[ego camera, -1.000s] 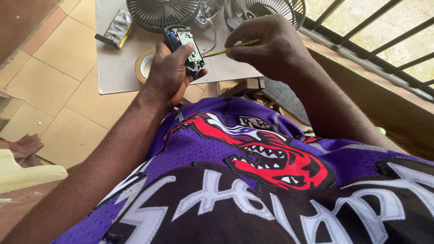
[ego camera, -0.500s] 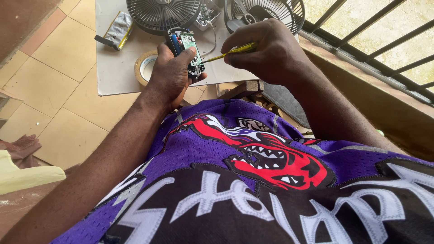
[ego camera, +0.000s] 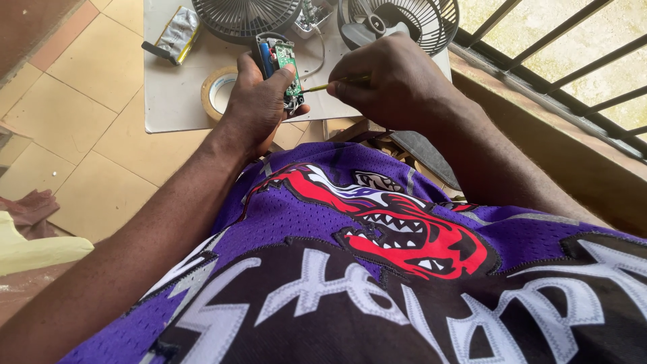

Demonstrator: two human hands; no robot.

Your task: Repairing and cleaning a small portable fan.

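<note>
My left hand (ego camera: 259, 101) grips a small electronic module (ego camera: 280, 64): a green circuit board beside a blue battery cell, with thin wires running off its top. My right hand (ego camera: 397, 84) pinches a thin yellow-handled tool (ego camera: 330, 85) whose tip points left at the board's lower edge. Both hands hover above a white board (ego camera: 175, 94) lying on the tiled floor. My purple and black jersey fills the lower part of the view.
On the white board lie a roll of tan tape (ego camera: 217, 89), a silver wrapped pack (ego camera: 176, 32), a dark fan grille (ego camera: 246, 15) and a small fan with its guard (ego camera: 404, 21). A metal railing (ego camera: 559, 74) runs along the right. Cloth lies at the far left (ego camera: 30, 232).
The tool's tip has moved in closer to the board in my left hand. The module has tilted slightly; both hands stay in about the same place.
</note>
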